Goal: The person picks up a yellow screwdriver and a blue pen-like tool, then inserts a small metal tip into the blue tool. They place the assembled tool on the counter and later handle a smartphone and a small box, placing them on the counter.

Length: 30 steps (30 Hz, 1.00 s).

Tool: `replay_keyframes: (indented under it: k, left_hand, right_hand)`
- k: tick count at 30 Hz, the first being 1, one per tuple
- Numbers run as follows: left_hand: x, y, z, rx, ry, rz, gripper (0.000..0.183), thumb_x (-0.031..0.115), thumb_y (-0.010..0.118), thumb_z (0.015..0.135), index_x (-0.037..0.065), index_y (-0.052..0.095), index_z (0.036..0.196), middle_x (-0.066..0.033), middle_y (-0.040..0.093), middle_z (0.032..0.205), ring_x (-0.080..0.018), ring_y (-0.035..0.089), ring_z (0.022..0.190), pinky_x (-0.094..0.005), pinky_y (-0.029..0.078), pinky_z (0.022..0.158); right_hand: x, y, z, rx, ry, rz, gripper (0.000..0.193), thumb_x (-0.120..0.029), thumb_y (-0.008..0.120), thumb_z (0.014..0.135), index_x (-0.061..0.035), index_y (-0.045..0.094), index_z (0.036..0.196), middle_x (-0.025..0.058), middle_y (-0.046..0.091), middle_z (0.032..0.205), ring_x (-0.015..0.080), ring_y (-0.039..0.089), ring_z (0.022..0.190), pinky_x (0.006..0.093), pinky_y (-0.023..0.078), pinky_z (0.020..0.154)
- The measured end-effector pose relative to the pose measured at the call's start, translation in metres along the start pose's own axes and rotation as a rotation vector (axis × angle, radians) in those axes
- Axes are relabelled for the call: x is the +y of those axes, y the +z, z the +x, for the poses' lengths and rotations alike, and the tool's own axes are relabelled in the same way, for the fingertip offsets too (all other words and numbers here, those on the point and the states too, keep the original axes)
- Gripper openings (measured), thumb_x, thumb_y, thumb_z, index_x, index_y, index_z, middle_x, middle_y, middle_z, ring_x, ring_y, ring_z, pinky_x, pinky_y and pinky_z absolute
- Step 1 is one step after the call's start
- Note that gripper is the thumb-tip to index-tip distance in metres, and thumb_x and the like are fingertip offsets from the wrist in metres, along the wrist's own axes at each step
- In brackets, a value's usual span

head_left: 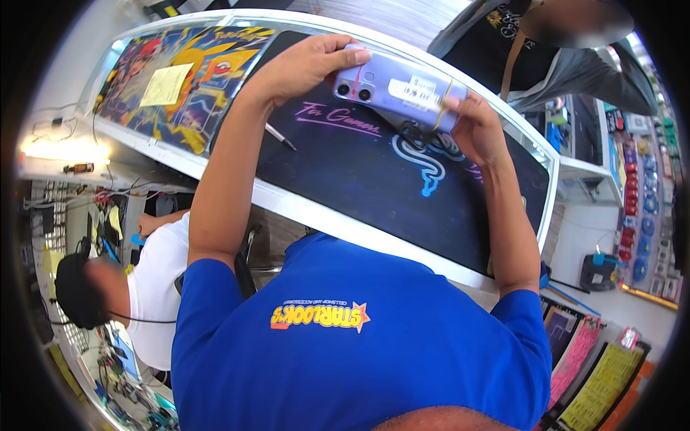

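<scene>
L hand [305, 68] wraps fingers around camera end of lilac smartphone [395, 90], thumb on its edge. R hand [474, 129] pinches the other end, fingertips at a yellow rubber band [444, 104] round it. Phone held back-up, w/ white label [415, 91], above black desk mat [402, 187]. Pen [280, 136] lies on mat near L forearm. Colourful cartoon mat [180, 79] to the left; a person in a grey jacket [575, 68] stands across the counter.

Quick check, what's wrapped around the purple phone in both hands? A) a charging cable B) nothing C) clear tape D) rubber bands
D: thin rubber bands, one reddish and one yellow, cross the back of the purple phone, held between the left hand and the right hand.
</scene>
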State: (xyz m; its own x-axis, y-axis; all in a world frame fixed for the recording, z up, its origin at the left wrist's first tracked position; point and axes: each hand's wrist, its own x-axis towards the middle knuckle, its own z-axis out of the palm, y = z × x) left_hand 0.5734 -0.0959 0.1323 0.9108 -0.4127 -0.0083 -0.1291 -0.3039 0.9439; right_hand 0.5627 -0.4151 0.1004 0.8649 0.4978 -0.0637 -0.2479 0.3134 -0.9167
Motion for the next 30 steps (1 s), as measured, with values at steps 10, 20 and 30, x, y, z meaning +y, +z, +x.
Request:
replay_keyframes:
  k: [10, 20, 30]
  left_hand:
    - [0.009, 0.053, -0.001, 0.287, 0.258, 0.204, 0.036, 0.032, 0.076, 0.096, 0.005, 0.071, 0.121, -0.0054, 0.066, 0.107, -0.0145, 0.063, 0.092, -0.0286, 0.050, 0.081]
    - [-0.019, 0.052, -0.023, 0.535, 0.598, 0.686, 0.024, 0.020, 0.075, 0.094, 0.013, 0.076, 0.117, -0.0033, 0.071, 0.121, -0.0234, 0.071, 0.107, -0.0326, 0.057, 0.089]
    - [-0.021, 0.042, -0.006, 0.464, 0.765, 1.041, 0.016, 0.020, 0.077, 0.092, 0.009, 0.071, 0.102, -0.0012, 0.072, 0.101, -0.0212, 0.071, 0.079, -0.0324, 0.056, 0.068]
  right_hand:
    - [0.022, 0.041, -0.011, -0.120, 0.295, -0.277, 0.049, -0.029, 0.075, 0.099, 0.0011, 0.061, 0.136, 0.0084, 0.074, 0.114, 0.0125, 0.071, 0.099, 0.0287, 0.057, 0.090]
    - [0.034, 0.033, -0.010, -0.179, 0.175, -0.190, 0.052, -0.020, 0.075, 0.095, 0.0007, 0.058, 0.139, 0.0104, 0.071, 0.121, 0.0170, 0.070, 0.108, 0.0322, 0.055, 0.098]
    - [0.034, 0.045, -0.015, -0.164, 0.137, -0.274, 0.044, -0.022, 0.075, 0.096, 0.0002, 0.062, 0.133, 0.0068, 0.072, 0.116, 0.0121, 0.069, 0.102, 0.0280, 0.053, 0.094]
